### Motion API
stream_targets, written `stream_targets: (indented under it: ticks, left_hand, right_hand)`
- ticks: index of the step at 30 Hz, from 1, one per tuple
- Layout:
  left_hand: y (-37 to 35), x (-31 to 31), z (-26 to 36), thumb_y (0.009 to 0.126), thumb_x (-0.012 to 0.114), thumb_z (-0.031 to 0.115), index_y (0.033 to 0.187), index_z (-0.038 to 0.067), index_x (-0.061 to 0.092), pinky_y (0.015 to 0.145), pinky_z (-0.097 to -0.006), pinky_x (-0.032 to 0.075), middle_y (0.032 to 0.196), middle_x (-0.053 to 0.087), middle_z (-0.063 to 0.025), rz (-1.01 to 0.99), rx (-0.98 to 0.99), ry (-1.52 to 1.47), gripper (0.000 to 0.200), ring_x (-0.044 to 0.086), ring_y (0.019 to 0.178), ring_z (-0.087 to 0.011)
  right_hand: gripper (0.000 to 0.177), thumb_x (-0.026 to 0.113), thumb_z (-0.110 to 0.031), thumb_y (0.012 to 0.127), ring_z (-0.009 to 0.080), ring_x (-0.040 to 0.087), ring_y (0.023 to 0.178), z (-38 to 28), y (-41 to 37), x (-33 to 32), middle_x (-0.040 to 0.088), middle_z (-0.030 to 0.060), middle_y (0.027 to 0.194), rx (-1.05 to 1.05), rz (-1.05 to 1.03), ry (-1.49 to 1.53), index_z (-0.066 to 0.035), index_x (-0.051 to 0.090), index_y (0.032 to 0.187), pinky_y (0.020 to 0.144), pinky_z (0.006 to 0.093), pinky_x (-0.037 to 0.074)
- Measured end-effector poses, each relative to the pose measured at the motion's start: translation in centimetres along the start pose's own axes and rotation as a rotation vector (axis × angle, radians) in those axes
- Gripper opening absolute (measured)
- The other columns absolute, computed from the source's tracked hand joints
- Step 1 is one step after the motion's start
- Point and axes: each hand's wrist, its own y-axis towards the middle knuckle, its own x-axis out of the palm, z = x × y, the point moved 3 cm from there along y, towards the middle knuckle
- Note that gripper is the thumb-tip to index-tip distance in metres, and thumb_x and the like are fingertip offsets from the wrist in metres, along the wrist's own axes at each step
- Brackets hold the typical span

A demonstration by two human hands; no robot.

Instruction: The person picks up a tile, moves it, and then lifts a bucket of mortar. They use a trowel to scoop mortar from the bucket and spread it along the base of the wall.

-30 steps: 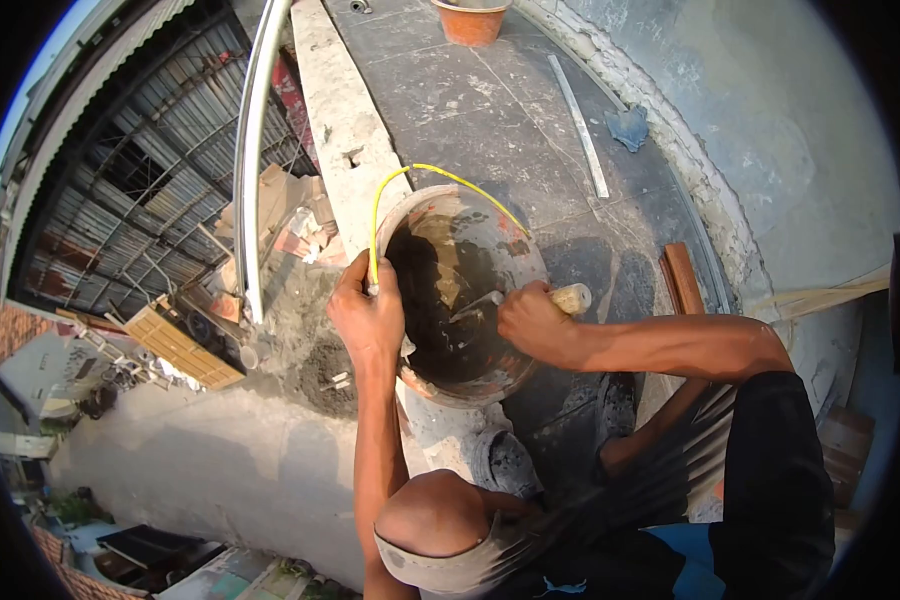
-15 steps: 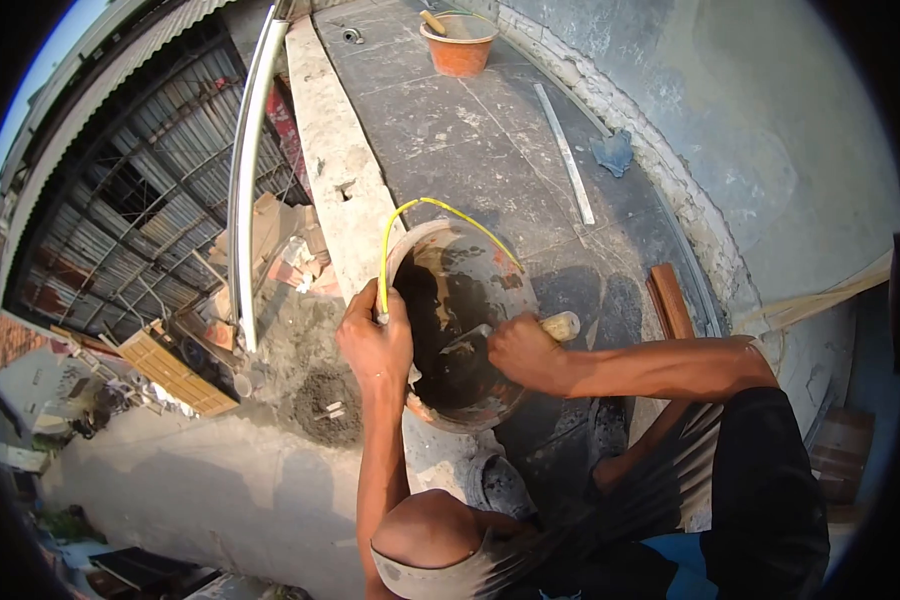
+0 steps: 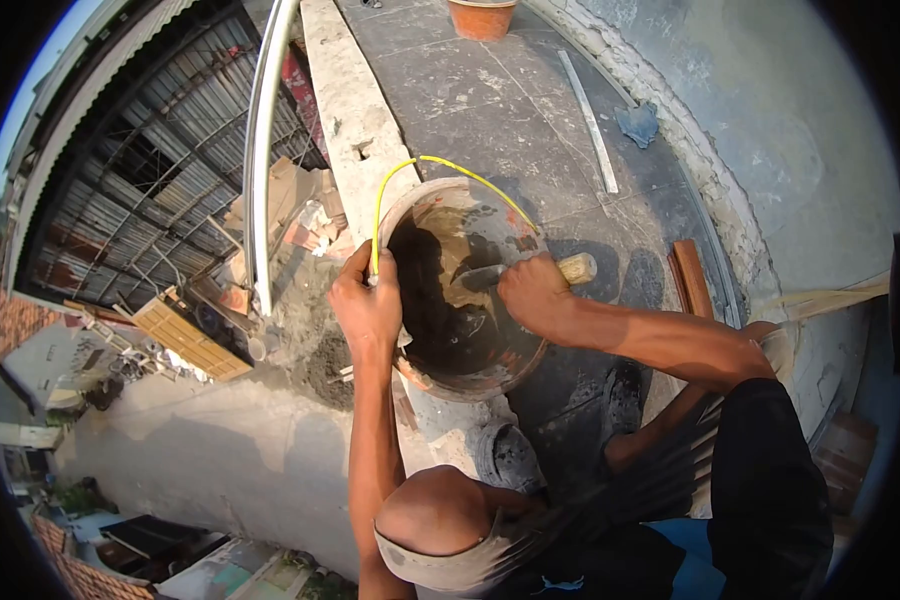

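Observation:
A round bucket with a thin yellow handle stands in front of me, wet grey mortar coating its bottom and side. My left hand is closed on the left rim, where the yellow handle joins it. Over the right side of the bucket, my right hand grips a trowel by its pale wooden handle. Its metal blade points left into the bucket, close to the wet mix on the far inner wall. Fingers of the right hand cover the handle's front part.
Beyond the bucket an orange bucket stands on dark floor tiles. A metal strip, a blue rag and brown profile pieces lie to the right, near the wall. Left, past a pale ledge, the ground drops away.
My right hand and the trowel have shifted toward the far side of the bucket, the blade now higher along the inner wall. The view has tilted down; my left hand keeps its hold.

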Motion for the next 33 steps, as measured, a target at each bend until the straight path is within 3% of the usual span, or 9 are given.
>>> stream_targets:
  ticks: [3,7,9,13,22,28,33]
  left_hand:
    - [-0.2,-0.1,-0.4,0.079,0.059,0.019,0.101,-0.007,0.062,0.081,-0.0365,0.046,0.092,0.064,-0.0245,0.008,-0.021,-0.003,0.034,0.063,0.088,-0.0335]
    - [-0.4,0.2,0.0,0.08,0.059,0.018,0.102,-0.007,0.062,0.081,-0.0364,0.046,0.092,0.064,-0.0245,0.031,0.081,-0.021,0.033,0.063,0.088,-0.033]
    - [-0.3,0.0,-1.0,0.08,0.059,0.017,0.102,-0.007,0.062,0.081,-0.036,0.046,0.091,0.064,-0.024,0.03,0.045,-0.032,0.033,0.064,0.087,-0.0319]
    - [0.5,-0.6,-2.0,0.08,0.06,0.017,0.105,-0.006,0.061,0.077,-0.0325,0.047,0.09,0.066,-0.0216,0.014,-0.003,-0.108,0.034,0.064,0.081,-0.0242]
    - [2.0,-0.2,-1.8,0.08,0.061,0.021,0.105,-0.003,0.062,0.081,-0.0312,0.045,0.094,0.066,-0.0202,-0.164,0.047,-0.134,0.034,0.063,0.089,-0.0223]
    - [2.1,0.0,-1.7,0.079,0.062,0.021,0.104,-0.002,0.063,0.082,-0.0314,0.045,0.095,0.065,-0.0209,-0.177,0.047,-0.116,0.034,0.063,0.091,-0.0247]
    - [1.8,0.7,-0.1,0.079,0.061,0.02,0.104,-0.002,0.063,0.081,-0.0316,0.046,0.094,0.066,-0.0205,-0.189,0.088,-0.073,0.033,0.064,0.09,-0.0246]
  right_hand:
    - [0.014,0.051,-0.014,0.078,0.0183,0.06,0.065,0.6,0.5,-0.4,0.061,0.0088,0.07,0.186,0.134,-0.055,-0.004,0.06,0.084,0.052,0.0329,0.043]
    - [0.017,0.053,-0.017,0.079,0.0208,0.06,0.069,-1.3,1.5,1.3,0.061,0.0071,0.073,0.221,0.218,-0.16,-0.004,0.062,0.085,0.053,0.0373,0.045]
    - [0.014,0.052,-0.014,0.076,0.0206,0.058,0.061,-2.9,-0.4,2.0,0.056,0.0076,0.068,0.076,0.239,-0.215,-0.003,0.058,0.081,0.049,0.0346,0.041]
    - [0.015,0.053,-0.015,0.074,0.0212,0.057,0.061,-3.4,-3.5,2.6,0.055,0.0078,0.068,-0.1,0.17,-0.241,-0.002,0.058,0.08,0.048,0.0353,0.04]
    - [0.019,0.054,-0.015,0.074,0.0224,0.062,0.057,-0.1,3.3,2.6,0.061,0.01,0.067,-0.001,0.341,0.14,-0.001,0.059,0.086,0.047,0.0332,0.047]
    - [0.016,0.055,-0.015,0.071,0.0204,0.061,0.06,0.9,1.1,2.7,0.057,0.0101,0.069,-0.313,0.234,-0.123,-0.002,0.055,0.081,0.049,0.0343,0.045]
    - [0.015,0.054,-0.015,0.074,0.0199,0.061,0.062,2.0,2.7,1.5,0.06,0.0077,0.071,-0.123,0.351,-0.068,-0.003,0.06,0.081,0.051,0.0344,0.046]
